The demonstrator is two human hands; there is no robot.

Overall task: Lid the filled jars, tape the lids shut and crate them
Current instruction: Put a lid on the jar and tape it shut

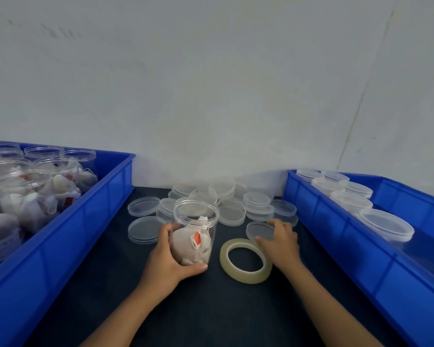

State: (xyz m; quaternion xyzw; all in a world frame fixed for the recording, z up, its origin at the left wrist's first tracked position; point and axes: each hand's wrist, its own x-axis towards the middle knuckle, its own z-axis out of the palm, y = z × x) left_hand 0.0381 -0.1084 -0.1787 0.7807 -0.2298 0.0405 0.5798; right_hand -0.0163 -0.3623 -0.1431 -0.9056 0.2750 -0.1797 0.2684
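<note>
Your left hand point(172, 261) grips an open filled jar point(194, 229) standing upright on the dark table point(211, 309). Your right hand point(281, 242) curls over a loose lid point(259, 230) lying just beyond the tape roll point(246, 261). Unlidded jars point(35, 176) fill the left crate point(60, 246); lidded jars point(356, 199) sit in the right crate point(361, 259)

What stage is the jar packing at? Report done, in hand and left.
Done: lidded jars stand in the right crate. In hand: the left hand grips an open filled jar on the table while the right hand takes a loose lid. Left: lid this jar, tape it with the tape roll and crate it. Many unlidded filled jars wait in the left crate.
</note>
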